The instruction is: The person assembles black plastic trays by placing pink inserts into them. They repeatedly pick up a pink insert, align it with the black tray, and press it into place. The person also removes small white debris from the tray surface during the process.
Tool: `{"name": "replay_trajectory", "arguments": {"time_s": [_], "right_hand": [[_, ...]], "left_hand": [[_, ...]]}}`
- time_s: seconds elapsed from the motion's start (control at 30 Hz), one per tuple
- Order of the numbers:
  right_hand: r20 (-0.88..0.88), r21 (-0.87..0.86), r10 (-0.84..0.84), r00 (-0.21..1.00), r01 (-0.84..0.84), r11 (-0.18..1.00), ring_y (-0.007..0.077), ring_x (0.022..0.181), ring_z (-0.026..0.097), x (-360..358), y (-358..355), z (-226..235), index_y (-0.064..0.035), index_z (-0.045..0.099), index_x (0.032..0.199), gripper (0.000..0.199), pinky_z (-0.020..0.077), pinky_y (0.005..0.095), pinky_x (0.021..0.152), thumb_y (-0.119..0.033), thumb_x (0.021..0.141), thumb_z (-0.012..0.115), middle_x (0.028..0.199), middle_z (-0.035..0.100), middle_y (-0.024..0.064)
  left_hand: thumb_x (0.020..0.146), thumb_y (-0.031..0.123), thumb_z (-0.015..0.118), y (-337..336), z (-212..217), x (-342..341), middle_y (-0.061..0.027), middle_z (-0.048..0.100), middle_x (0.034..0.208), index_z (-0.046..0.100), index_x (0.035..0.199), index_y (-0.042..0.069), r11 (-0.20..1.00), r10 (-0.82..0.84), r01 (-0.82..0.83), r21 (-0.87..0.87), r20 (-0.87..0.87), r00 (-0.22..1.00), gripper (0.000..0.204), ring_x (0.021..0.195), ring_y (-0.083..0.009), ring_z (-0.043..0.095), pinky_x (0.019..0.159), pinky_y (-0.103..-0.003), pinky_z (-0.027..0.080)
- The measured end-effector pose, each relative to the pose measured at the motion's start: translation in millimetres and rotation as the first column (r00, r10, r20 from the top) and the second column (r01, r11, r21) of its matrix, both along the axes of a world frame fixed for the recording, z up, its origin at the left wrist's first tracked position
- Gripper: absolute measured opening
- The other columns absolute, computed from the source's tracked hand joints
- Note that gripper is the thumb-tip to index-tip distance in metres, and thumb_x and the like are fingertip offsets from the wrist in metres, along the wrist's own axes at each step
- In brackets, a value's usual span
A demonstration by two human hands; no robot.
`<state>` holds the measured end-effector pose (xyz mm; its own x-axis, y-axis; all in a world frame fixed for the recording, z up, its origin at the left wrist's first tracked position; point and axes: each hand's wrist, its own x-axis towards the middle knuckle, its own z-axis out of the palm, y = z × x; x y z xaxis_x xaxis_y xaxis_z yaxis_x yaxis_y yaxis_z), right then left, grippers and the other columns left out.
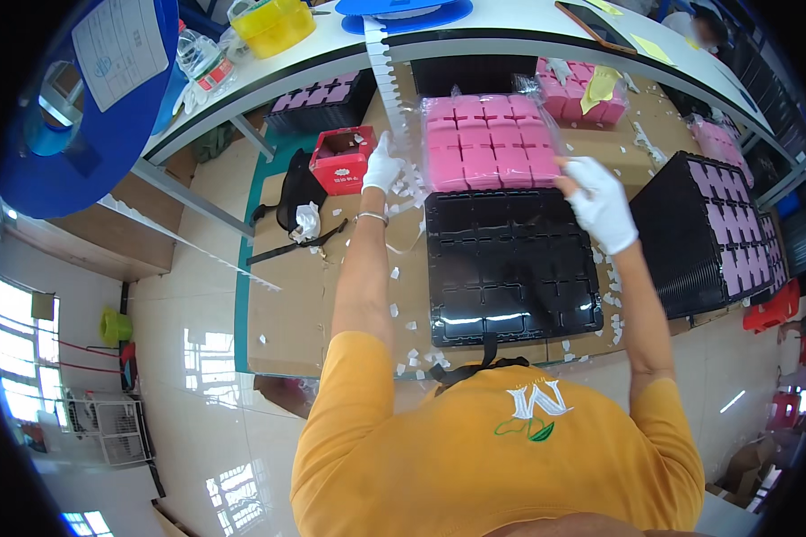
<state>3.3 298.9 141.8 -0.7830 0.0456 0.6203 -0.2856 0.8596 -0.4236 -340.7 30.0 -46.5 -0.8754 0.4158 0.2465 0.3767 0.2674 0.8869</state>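
My left hand [382,167], in a white glove, is raised beside a red box [342,161]. Its fingers are closed at the lower part of a white strip [381,76] that hangs from a blue reel [407,20] on the bench. My right hand [600,204] wears a white glove with bare fingertips. Its fingers are curled in at the near right corner of a plastic-wrapped pink block [488,143]; whatever they may hold is too small to tell. Between my arms lies a black compartmented tray [515,268], close to my body.
Stacked black trays with pink contents [703,233] stand at the right. A black bag [297,192] and crumpled white tissue [307,222] lie left of my left arm. White scraps dot the cardboard surface [300,304]. The white bench [510,38] crosses the far side.
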Motion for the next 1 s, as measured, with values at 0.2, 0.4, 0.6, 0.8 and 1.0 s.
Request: {"name": "replay_trajectory", "arguments": {"time_s": [0.2,0.4,0.6,0.8,1.0], "right_hand": [[0.066,-0.27,0.148,0.987,-0.125,0.955,0.0216,0.078,0.064,-56,-64,-64,-0.0012,0.065,0.098,0.017,0.0507,0.0297,0.07,-0.012,0.085,0.067,0.087,0.066,0.0108],[0.354,-0.84,0.423,0.834,0.084,0.537,0.0074,0.075,0.054,-88,-130,-91,-0.0005,0.067,0.097,0.022,0.045,0.0231,0.069,-0.018,0.084,0.072,0.083,0.064,0.002],[0.388,-0.722,0.344,0.855,0.051,0.69,0.0078,0.074,0.053,-89,-153,-89,-0.0007,0.067,0.09,0.018,0.0446,0.0251,0.07,-0.015,0.082,0.072,0.079,0.064,0.0025],[0.368,-0.652,0.304,0.879,0.01,0.759,0.022,0.074,0.061,-92,-153,-96,0.0011,0.065,0.092,0.023,0.0467,0.0325,0.072,-0.021,0.086,0.065,0.082,0.066,0.014],[0.376,-0.388,0.061,0.925,0.098,0.916,0.0328,0.081,0.059,-91,-167,-93,0.0028,0.06,0.093,0.024,0.0457,0.0371,0.076,-0.021,0.091,0.059,0.084,0.062,0.0194]], "left_hand": [[0.078,-0.005,0.058,-14,61,143,-0.0125,0.067,0.105,0.041,0.135,-0.01,0.933,-0.116,-0.039,0.357,0.402,0.908,0.06,0.091,-0.0128,0.065,0.079,-0.025,0.052],[0.08,-0.009,0.061,-34,84,210,-0.0124,0.067,0.102,0.034,0.137,-0.013,0.903,-0.078,-0.094,0.418,0.377,0.923,0.063,0.09,-0.0128,0.064,0.079,-0.023,0.05],[0.08,-0.007,0.061,-31,81,221,-0.0089,0.067,0.103,0.041,0.137,-0.006,0.9,-0.062,-0.097,0.425,0.344,0.937,0.061,0.09,-0.012,0.063,0.079,-0.024,0.051],[0.08,0.001,0.065,-25,82,227,-0.0124,0.067,0.105,0.042,0.138,-0.001,0.971,0.171,-0.181,0.154,0.075,0.982,0.063,0.092,-0.017,0.065,0.08,-0.028,0.051],[0.08,0.005,0.065,-16,74,226,-0.0146,0.067,0.094,0.044,0.135,0.001,0.922,0.353,-0.387,-0.021,-0.364,0.862,0.059,0.086,-0.0289,0.064,0.084,-0.034,0.051]]}}
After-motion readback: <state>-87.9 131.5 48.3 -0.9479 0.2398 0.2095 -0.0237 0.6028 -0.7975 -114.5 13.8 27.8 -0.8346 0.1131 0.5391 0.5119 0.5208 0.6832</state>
